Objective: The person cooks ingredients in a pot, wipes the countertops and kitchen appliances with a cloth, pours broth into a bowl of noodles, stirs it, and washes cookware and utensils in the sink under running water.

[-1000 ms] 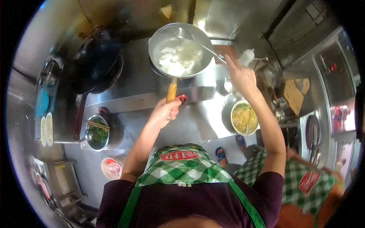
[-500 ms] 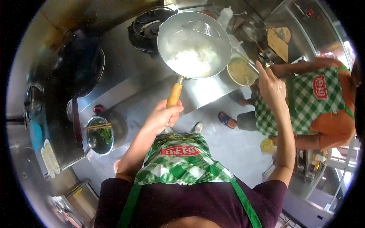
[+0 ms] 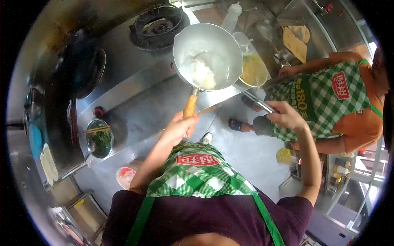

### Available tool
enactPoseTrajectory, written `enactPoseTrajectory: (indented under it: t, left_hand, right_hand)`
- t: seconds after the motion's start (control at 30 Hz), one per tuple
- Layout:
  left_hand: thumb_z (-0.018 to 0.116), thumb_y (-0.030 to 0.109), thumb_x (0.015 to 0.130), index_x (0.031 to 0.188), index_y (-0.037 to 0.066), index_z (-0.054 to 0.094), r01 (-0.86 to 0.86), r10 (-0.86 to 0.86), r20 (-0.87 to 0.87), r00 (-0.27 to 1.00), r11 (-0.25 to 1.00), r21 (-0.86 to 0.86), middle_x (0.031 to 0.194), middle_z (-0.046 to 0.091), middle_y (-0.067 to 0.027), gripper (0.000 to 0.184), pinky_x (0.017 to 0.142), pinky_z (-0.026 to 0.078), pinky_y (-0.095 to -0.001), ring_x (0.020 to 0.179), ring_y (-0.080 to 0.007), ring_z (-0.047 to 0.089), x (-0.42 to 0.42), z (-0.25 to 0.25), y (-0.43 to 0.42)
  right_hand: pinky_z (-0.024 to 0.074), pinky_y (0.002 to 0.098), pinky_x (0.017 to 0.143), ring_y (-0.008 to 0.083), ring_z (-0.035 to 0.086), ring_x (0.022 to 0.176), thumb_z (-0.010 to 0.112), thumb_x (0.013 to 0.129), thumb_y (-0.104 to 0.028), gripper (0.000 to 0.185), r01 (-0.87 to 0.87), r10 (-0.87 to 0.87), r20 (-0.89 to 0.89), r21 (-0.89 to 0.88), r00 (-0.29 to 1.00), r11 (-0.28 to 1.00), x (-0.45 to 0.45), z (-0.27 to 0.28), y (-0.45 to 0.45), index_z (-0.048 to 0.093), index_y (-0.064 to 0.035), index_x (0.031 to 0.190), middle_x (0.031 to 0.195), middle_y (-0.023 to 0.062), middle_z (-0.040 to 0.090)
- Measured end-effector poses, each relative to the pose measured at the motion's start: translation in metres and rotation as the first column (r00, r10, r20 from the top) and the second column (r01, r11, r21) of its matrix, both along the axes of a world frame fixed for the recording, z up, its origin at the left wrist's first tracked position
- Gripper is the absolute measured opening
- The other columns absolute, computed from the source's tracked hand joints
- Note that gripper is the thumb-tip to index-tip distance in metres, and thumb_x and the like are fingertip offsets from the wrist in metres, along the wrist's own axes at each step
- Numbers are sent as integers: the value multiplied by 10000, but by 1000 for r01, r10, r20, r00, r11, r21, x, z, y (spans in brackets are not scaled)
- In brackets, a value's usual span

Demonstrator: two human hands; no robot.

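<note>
My left hand (image 3: 179, 128) grips the wooden handle (image 3: 190, 105) of a silver saucepan (image 3: 184, 53), held up in front of me. At the bottom of the pan lies a pale whitish mass (image 3: 204, 74) in some clear liquid. My right hand (image 3: 288, 115) is closed around the metal handle of a kitchen utensil (image 3: 262, 103). This handle slants toward the pan's lower right rim; the utensil's head cannot be made out. Just right of the pan stands a bowl of yellowish food (image 3: 252, 70).
Behind the pan is a gas burner (image 3: 159, 25), with a white squeeze bottle (image 3: 232, 17) to its right. A dark wok (image 3: 84, 67) and a bowl of greens with chopsticks (image 3: 99, 140) are at left. A co-worker in a checked apron (image 3: 320, 98) stands at right.
The saucepan has shifted slightly down and its contents show more clearly, with less glare. My right hand has moved down with the utensil. The bowl of yellowish food shows more fully.
</note>
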State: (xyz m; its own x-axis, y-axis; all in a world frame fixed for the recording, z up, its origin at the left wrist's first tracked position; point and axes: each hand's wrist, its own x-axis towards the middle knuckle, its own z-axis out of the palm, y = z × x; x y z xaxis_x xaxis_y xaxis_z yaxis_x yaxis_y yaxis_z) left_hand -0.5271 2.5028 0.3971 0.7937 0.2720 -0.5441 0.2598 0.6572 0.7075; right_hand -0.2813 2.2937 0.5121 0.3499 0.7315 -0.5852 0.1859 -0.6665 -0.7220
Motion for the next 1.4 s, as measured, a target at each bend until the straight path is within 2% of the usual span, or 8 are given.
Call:
enactPoseTrajectory:
  t: [0.1,0.17,0.27,0.37,0.53,1.1,1.3,1.4]
  left_hand:
    - [549,100,776,847,44,469,-11,10,-28,1000,999,-43,549,423,9,121,364,279,-226,425,-80,384,-1,3,-13]
    - [549,98,776,854,44,467,-32,32,-24,999,999,-2,548,418,12,126,365,278,-225,425,-78,379,-4,0,-20]
    - [548,94,776,868,43,462,-57,57,-8,998,998,6,549,411,16,136,367,277,-222,426,-74,373,-5,1,-26]
    - [547,88,776,882,43,458,-69,69,-28,997,998,-1,553,407,20,146,366,277,-217,428,-67,371,-7,5,-29]
    - [547,76,776,889,50,458,-64,64,-4,998,996,-59,568,406,28,146,358,274,-198,430,-53,371,-3,8,-33]
    - [565,49,764,881,38,454,-30,36,35,999,987,-158,580,403,37,162,351,277,-178,426,-38,363,16,7,-42]
    - [564,62,767,865,48,459,-8,13,47,999,994,-107,579,397,41,144,350,265,-176,424,-34,356,20,0,-38]
    - [565,73,768,854,51,461,-11,13,27,1000,998,-68,578,396,44,137,350,260,-176,423,-34,352,21,-4,-37]
  right_hand:
    - [256,168,318,29,355,355,507,739,-40,310,77,-71,-250,17,966,997,-3,-33,1,544,-14,1045,538,-41,445]
    - [264,151,312,24,378,346,500,734,-15,259,207,-139,-517,75,844,975,-11,-50,1,533,3,989,558,-23,477]
    - [265,159,309,31,354,332,513,729,-3,236,250,-133,-549,143,825,958,-23,-80,4,512,8,966,559,-11,465]
    - [260,165,310,43,331,316,548,734,-21,337,354,-169,-616,192,770,915,-39,-90,5,488,22,1063,555,-3,460]
    - [248,174,314,38,341,327,548,745,-28,449,384,-183,-562,263,807,885,-51,-64,-12,464,-3,1185,550,-9,466]
    - [254,183,312,45,350,350,576,767,-74,406,549,-335,-493,391,803,739,-74,-48,-59,459,10,1146,536,-26,449]
    - [259,188,303,50,351,346,557,776,-45,393,612,-397,-540,305,742,730,-87,-83,-53,455,24,1149,529,-23,437]
    - [262,190,308,52,346,348,545,780,-35,387,599,-393,-491,390,778,700,-88,-67,-54,452,32,1150,524,-22,429]
